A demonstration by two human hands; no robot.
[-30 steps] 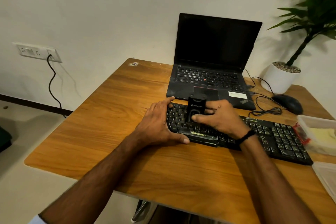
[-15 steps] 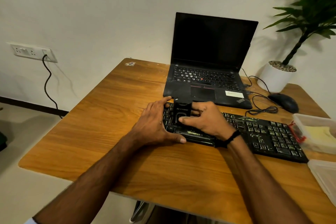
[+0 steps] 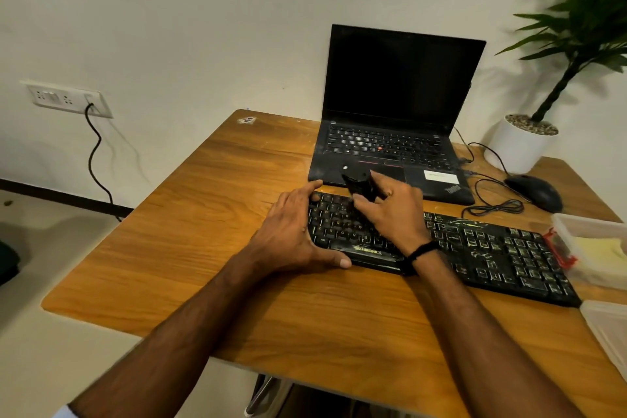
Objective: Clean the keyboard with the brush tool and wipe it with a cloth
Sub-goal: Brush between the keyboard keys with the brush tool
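Right grip [image 3: 395, 214], clamped on brush tool [image 3: 360, 187], has swept to far row of keyboard [image 3: 492, 249]; left grip [image 3: 291, 234], flat-fingered, braces it; brushing ongoing.

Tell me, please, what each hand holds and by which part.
The right hand pinches the brush by its sides; left hand rests on the keyboard's left end.

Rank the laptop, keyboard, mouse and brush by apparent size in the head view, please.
1. laptop
2. keyboard
3. mouse and brush: unsure, since the right hand hides part of the brush.
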